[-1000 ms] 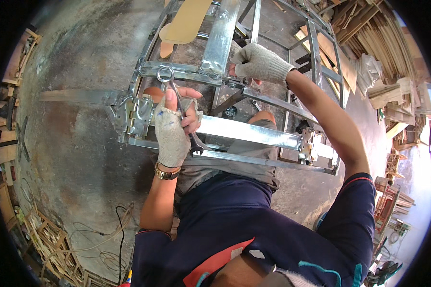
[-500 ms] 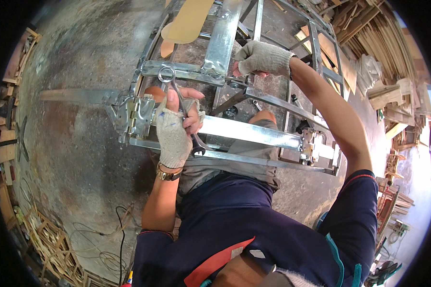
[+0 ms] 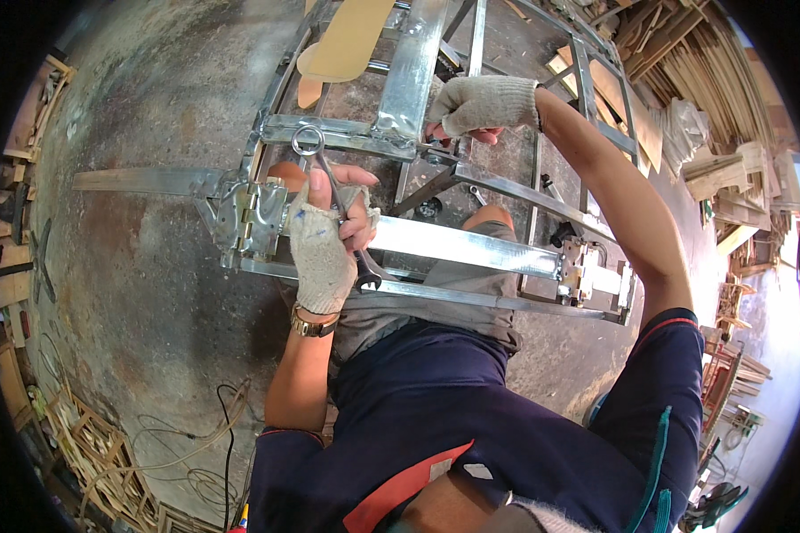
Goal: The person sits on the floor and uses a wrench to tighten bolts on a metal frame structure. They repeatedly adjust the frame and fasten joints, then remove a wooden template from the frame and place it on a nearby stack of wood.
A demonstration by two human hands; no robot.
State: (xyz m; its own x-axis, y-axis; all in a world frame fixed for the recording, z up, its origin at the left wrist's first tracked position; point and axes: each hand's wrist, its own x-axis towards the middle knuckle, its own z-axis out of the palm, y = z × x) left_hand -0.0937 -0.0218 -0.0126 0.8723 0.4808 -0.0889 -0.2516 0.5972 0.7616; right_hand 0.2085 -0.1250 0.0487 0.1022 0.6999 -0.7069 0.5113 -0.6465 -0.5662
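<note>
My left hand (image 3: 323, 253), in a fingerless knit glove, is closed around a combination wrench (image 3: 330, 178). The wrench's ring end points away from me and its open jaw toward my lap. Beneath this hand lies a metal frame (image 3: 467, 246) of welded square tubes, with a hinge (image 3: 251, 213) at its left corner. My right hand (image 3: 487, 105), gloved the same way, is beyond the frame's near bars, beside a wide shiny crosspiece (image 3: 409, 75). Its fingers curl downward, and whatever is in them is hidden behind the hand.
Tan rounded panels (image 3: 351, 40) rest at the frame's far left. A smaller wrench (image 3: 476, 194) lies on the floor between the bars. At right are stacked wood strips (image 3: 698, 80); a crate of wood scraps (image 3: 98, 444) and loose cables (image 3: 213, 435) are at lower left.
My right hand has shifted slightly left, its fingers still curled. My left hand keeps its hold on the wrench, almost unmoved.
</note>
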